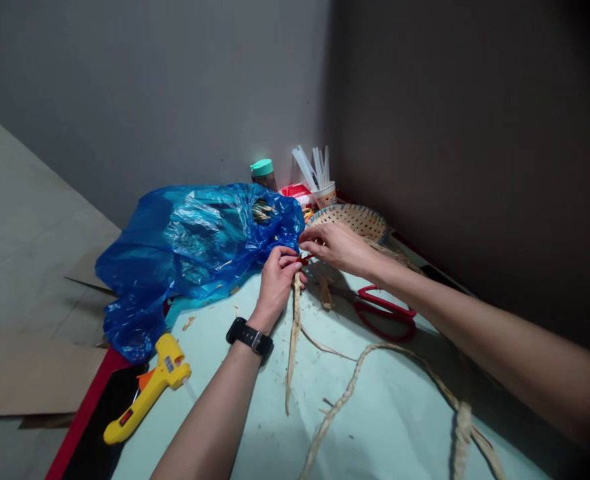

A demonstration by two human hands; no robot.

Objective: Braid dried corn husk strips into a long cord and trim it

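My left hand, with a black watch on its wrist, is closed around the top of a dry straw strip that hangs down over the pale green table top. My right hand pinches the same bundle of strips just to the right, near the mouth of a blue plastic bag. A long braided straw cord trails from there toward the near right edge.
Red-handled scissors lie under my right forearm. A woven basket, a cup of glue sticks, a green-capped jar and a red box stand at the back. A yellow glue gun lies near left. Cardboard covers the floor.
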